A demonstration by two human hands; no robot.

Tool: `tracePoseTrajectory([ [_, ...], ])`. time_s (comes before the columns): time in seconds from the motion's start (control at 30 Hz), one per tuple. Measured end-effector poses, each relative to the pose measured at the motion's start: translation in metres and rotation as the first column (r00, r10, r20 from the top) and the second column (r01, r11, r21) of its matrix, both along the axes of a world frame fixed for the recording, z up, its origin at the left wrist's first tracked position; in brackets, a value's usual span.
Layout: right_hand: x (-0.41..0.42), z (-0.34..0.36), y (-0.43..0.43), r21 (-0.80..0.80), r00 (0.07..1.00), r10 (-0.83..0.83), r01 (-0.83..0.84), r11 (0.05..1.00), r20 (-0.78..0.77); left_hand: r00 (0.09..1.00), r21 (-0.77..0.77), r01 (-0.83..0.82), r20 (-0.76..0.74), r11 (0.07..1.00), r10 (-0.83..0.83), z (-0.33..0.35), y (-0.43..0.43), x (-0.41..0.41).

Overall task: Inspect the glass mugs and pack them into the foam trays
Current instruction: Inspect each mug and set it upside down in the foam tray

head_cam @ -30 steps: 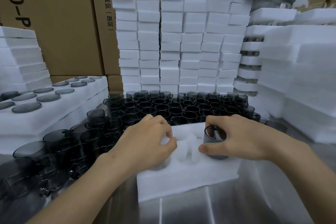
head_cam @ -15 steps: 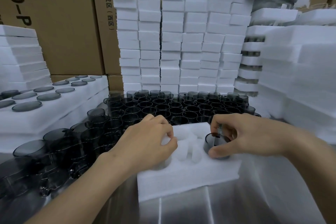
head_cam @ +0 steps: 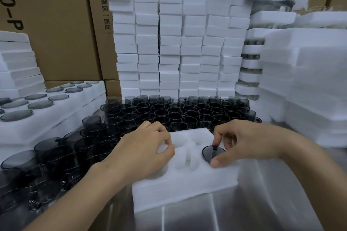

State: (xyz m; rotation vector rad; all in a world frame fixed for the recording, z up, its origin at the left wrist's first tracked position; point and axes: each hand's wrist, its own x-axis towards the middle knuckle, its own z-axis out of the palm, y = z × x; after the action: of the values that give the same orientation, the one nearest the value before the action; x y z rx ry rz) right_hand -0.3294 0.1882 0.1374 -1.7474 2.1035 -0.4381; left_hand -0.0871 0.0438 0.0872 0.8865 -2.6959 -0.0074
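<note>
A white foam tray (head_cam: 187, 184) lies in front of me on the steel table. A smoky grey glass mug (head_cam: 210, 153) sits sunk in its right pocket, with only the rim showing. My right hand (head_cam: 249, 142) curls over that rim, thumb at the near side and fingers at the far side. My left hand (head_cam: 142, 148) rests on the tray's left part and pinches the foam at the edge of the empty left pocket. Several loose grey mugs (head_cam: 187, 114) stand packed together just behind the tray and to its left.
Filled foam trays (head_cam: 56, 110) are stacked at the left. A wall of foam blocks (head_cam: 169, 43) rises behind the mugs, with more foam stacks (head_cam: 309, 80) at the right. Cardboard boxes (head_cam: 56, 24) close off the back. Bare steel table (head_cam: 244, 208) shows at the near right.
My right hand has pushed the mug down into the right pocket, from standing tall to rim level. My left hand has stayed on the tray.
</note>
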Motion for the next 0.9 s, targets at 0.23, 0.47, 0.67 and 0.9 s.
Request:
tracePoseTrajectory([
  [0.23,-0.002,-0.003,-0.003,0.030,0.999,0.014,-0.013,0.999,-0.048,1.000,0.019,-0.001,-0.003,1.000,0.001,-0.001,0.000,0.000],
  [0.47,-0.046,-0.012,-0.014,-0.382,0.960,-0.280,0.268,0.884,0.024,0.999,0.061,0.031,-0.017,0.998,-0.030,0.000,-0.004,0.001],
  [0.67,-0.123,-0.049,-0.017,-0.131,0.739,-0.667,0.654,0.745,-0.100,0.998,0.081,0.055,-0.019,0.995,-0.053,-0.002,-0.006,0.002],
  [0.9,-0.137,-0.054,-0.015,-0.070,0.720,-0.693,0.693,0.718,0.017,0.998,0.087,0.061,-0.026,0.994,-0.058,-0.002,-0.006,0.003],
])
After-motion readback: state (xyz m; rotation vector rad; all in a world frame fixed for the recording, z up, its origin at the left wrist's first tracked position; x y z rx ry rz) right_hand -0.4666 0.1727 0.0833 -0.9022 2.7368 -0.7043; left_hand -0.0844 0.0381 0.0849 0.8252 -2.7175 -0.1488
